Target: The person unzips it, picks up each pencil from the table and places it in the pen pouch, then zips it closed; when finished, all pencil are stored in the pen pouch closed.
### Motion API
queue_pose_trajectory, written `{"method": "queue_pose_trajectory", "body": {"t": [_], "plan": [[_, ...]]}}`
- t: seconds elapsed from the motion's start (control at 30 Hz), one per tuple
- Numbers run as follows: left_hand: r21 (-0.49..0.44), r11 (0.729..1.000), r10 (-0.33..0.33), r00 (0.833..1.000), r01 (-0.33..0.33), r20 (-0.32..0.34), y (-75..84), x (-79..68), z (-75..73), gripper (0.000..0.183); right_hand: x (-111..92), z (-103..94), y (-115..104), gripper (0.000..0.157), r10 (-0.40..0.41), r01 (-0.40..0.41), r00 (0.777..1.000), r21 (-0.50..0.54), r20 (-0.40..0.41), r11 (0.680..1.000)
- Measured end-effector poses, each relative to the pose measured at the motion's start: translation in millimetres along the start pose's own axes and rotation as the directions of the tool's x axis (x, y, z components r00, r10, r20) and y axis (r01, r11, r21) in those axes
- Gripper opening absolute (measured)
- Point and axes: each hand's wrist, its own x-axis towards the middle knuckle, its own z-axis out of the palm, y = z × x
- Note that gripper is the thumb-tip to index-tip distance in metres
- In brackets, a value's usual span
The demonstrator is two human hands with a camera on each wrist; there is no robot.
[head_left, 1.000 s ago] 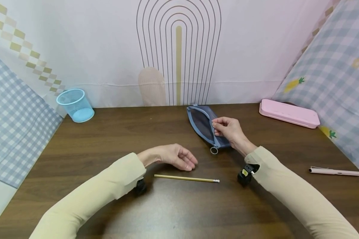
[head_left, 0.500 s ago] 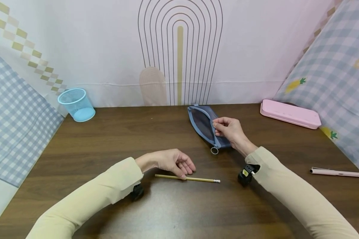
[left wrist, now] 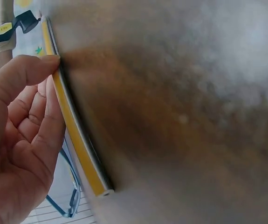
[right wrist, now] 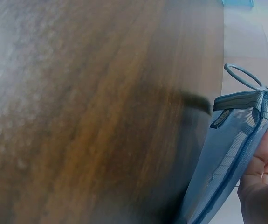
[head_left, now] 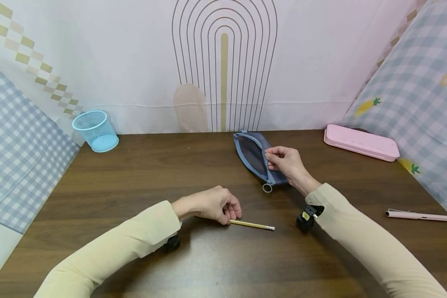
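Observation:
A yellow pencil (head_left: pixel 252 224) with a white eraser end lies near the middle of the table, its eraser end pointing right. My left hand (head_left: pixel 217 205) pinches it around mid-length; in the head view the hand hides its left half. The left wrist view shows the thumb pressed on the pencil (left wrist: pixel 76 128) against the fingers. Farther back, a blue mesh zipper pouch (head_left: pixel 250 155) gapes open, a ring pull at its near end. My right hand (head_left: pixel 287 163) pinches the pouch's right rim between thumb and fingers. In the right wrist view the pouch (right wrist: pixel 231 144) stands beside that thumb.
A light blue mesh pen cup (head_left: pixel 97 131) stands at the back left. At the back right lies a pink pencil case (head_left: pixel 361 142), and a pale pink pen (head_left: pixel 418 215) rests near the right edge. Cloth walls border the wooden table (head_left: pixel 164 161).
My left hand came down toward me onto the pencil, and its fingers closed around it. The pencil's eraser end shifted slightly toward me. My right hand stays on the pouch rim.

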Motion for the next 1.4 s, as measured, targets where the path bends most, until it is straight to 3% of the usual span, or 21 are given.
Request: {"method": "queue_pose_trajectory", "body": {"t": [0.13,0.23,0.47,0.6,0.67,0.83,0.97,1.2,1.3,1.4], "plan": [[0.028,1.000,-0.001,1.000,0.001,0.000,-3.2,-0.1,-4.6,0.022,1,-0.2,1,0.030,-0.003,0.003,1.000,0.002,0.002,1.000],[-0.011,1.000,-0.010,1.000,0.010,0.001,-7.5,-0.5,-11.4,0.019,1,0.0,1,0.029,-0.003,0.003,1.000,0.008,0.000,1.000],[-0.222,0.974,-0.061,0.997,0.048,-0.050,-18.9,-1.2,-32.6,0.019,0,0.9,1,0.028,0.004,-0.004,1.000,0.014,-0.011,1.000],[-0.359,0.927,-0.149,0.984,0.106,-0.094,-25.6,1.5,-42.3,0.024,1,0.4,1,0.029,-0.003,0.003,1.000,0.010,-0.005,1.000],[-0.445,0.884,-0.218,0.968,0.142,-0.123,-27.6,5.2,-45.7,0.027,1,0.1,1,0.029,-0.007,0.007,1.000,0.010,-0.003,1.000],[-0.660,0.734,-0.372,0.909,0.162,-0.190,-30.4,23.8,-49.4,0.031,2,1.1,1,0.029,-0.010,0.010,1.000,0.018,0.001,1.000],[-0.769,0.629,-0.434,0.872,0.112,-0.228,-27.7,43.4,-49.9,0.032,2,1.8,0,0.029,-0.006,0.006,1.000,0.014,-0.001,1.000],[-0.911,0.412,-0.536,0.805,-0.014,-0.255,-17.9,75.9,-49.3,0.037,0,1.9,2,0.029,-0.002,0.002,1.000,-0.002,0.000,1.000],[-0.933,0.359,-0.558,0.792,-0.039,-0.248,-14.9,86.9,-48.5,0.041,0,1.8,2,0.029,-0.004,0.004,1.000,-0.015,0.007,1.000],[-0.939,0.340,-0.574,0.781,-0.046,-0.246,-12.1,96.2,-47.8,0.044,0,1.9,2,0.029,-0.008,0.009,1.000,-0.019,0.016,1.000]]}}
